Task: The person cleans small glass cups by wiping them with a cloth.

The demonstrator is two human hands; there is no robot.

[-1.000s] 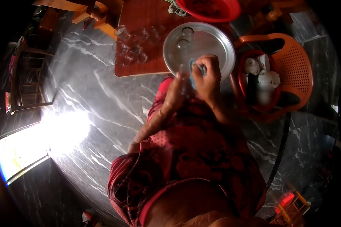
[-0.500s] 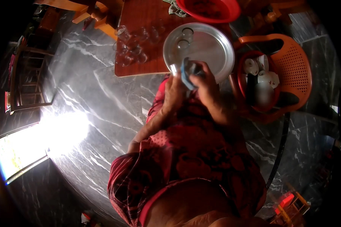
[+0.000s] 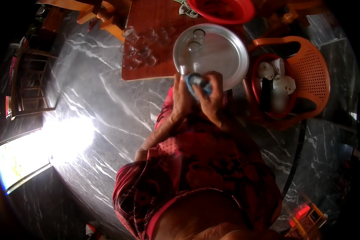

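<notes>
At the table (image 3: 162, 67), a tray (image 3: 224, 56) holds two tumblers (image 3: 195, 46), left hand (image 3: 181, 98) gripping glass (image 3: 183, 69), right hand (image 3: 213, 98) blue cloth (image 3: 191, 85).

The garment (image 3: 212, 160) is loose and red, with a large dark print across the front — rounded figures, their outlines lost in shadow toward the right. On the left, a lighter pinkish patch (image 3: 169, 146) carries small dots. Folds gather at the left, patterned in black and dull red. Nearest, a thin pale edge (image 3: 214, 189) curves round the neckline — a plain brighter red band (image 3: 155, 222) beside it at the left. The left forearm (image 3: 158, 134) and both hands (image 3: 182, 100) are bare.
</notes>
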